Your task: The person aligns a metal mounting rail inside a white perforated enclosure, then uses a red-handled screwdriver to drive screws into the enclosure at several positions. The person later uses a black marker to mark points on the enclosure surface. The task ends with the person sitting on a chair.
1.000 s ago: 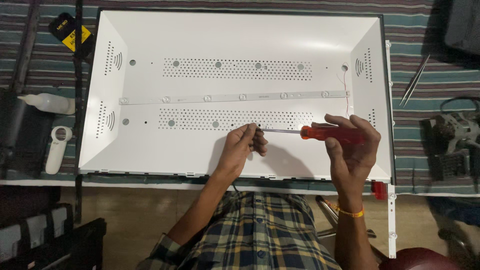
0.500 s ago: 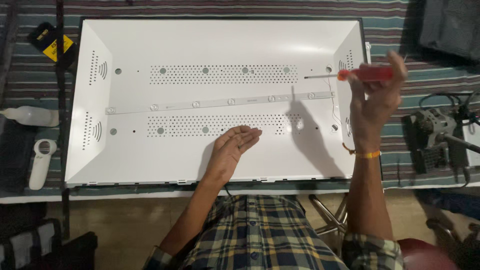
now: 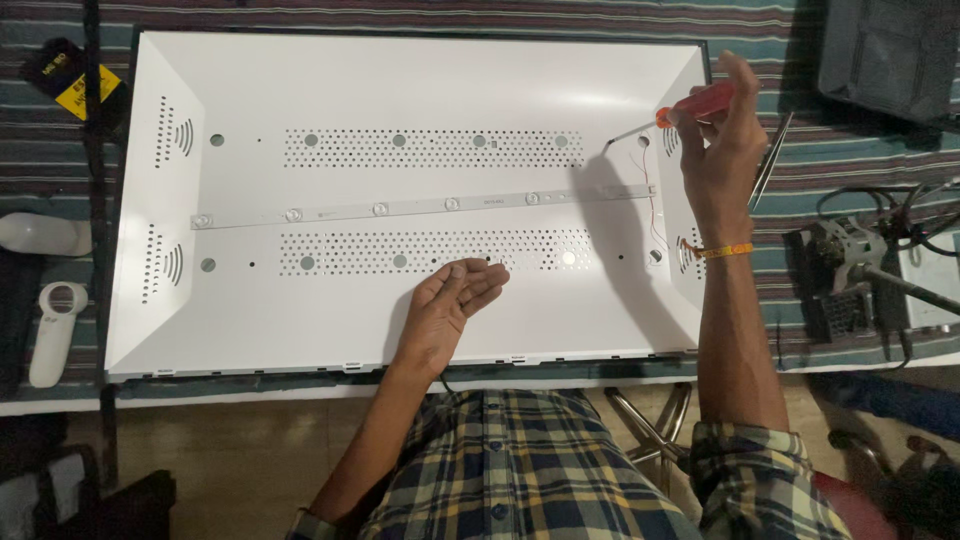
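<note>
A large panel (image 3: 420, 90) fills the frame's middle, with a light strip (image 3: 420, 207) lying across it. A remote (image 3: 52, 330) lies at left, tweezers (image 3: 770, 165) and a soldering stand (image 3: 850, 270) at right.

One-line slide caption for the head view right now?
Right hand lifts a red-handled screwdriver over the white backlight panel; left hand rests palm-up, empty, on it.

Screwdriver (image 3: 668, 112) handle mostly hidden in right hand (image 3: 722, 150).
</note>
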A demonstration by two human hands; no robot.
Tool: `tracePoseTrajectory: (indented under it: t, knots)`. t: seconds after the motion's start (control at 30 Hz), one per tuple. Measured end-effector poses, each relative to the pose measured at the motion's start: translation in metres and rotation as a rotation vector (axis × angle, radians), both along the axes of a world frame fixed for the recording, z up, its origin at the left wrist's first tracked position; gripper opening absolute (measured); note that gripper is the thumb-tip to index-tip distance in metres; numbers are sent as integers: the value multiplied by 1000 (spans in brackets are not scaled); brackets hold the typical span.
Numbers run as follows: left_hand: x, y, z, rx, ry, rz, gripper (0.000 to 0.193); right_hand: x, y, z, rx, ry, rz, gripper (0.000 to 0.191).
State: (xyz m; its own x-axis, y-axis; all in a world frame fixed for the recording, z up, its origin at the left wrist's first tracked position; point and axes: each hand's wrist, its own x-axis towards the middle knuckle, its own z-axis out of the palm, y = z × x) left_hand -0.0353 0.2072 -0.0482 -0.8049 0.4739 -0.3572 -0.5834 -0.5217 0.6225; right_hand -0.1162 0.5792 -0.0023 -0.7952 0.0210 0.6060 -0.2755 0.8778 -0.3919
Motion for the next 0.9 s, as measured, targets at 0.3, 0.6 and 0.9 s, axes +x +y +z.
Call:
tracePoseTrajectory:
  t: [0.3,0.6,0.9]
  knots:
    - [-2,-2,-3,-62,12,12,33,-18,0,3,81,-14,-85,63]
    - [-1,1,-7,-73,-23,25,31,-25,-2,31,-13,-63,146,69]
    - [-1,7,-4,-40,-33,26,32,-38,-1,35,-252,-450,-129,66]
